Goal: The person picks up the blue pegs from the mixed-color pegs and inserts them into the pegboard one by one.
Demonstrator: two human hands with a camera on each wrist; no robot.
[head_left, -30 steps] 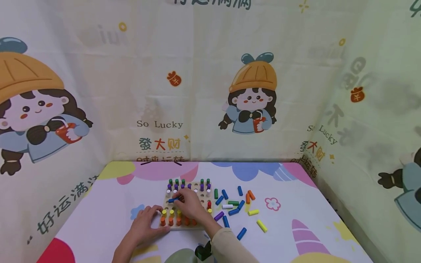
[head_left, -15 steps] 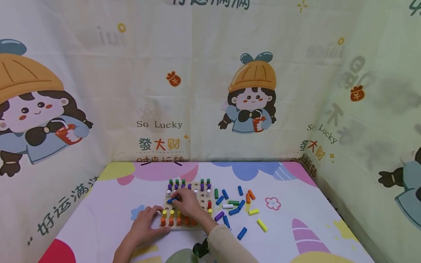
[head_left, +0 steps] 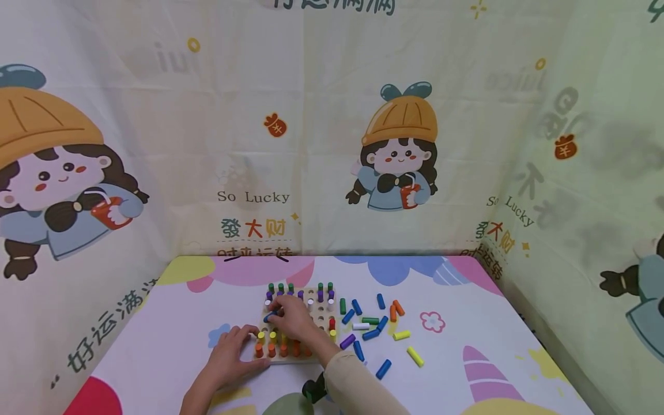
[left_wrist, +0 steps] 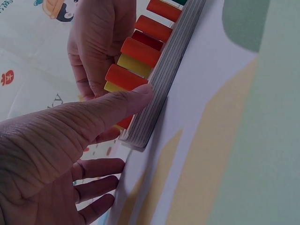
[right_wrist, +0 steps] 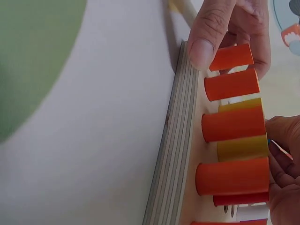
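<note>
A wooden pegboard (head_left: 325, 312) stands on the table, holding rows of green, purple, white, yellow and orange pegs, plus a red peg (head_left: 332, 324) at its right. My left hand (head_left: 228, 354) grips the board's near left corner. Its thumb (left_wrist: 126, 101) presses the layered front edge beside an orange peg (left_wrist: 126, 76), and the other fingers lie around the left side. Over the left part of the board, my right hand (head_left: 294, 320) pinches a tilted blue peg (head_left: 269, 317) between thumb and fingers. The peg's lower end is close over the holes. My right hand hides part of the middle rows.
Loose pegs lie scattered right of the board: several blue ones (head_left: 384, 369), a white one (head_left: 361, 326), a purple one (head_left: 348, 342), plus green, orange and yellow (head_left: 415, 356). A black device (head_left: 313, 389) sits at my right wrist. Printed cloth walls (head_left: 321, 219) enclose the table.
The blue peg has gone from lying nearly level to a steeper tilt in my right hand, which has shifted slightly left. My left hand keeps its place on the board's corner.
</note>
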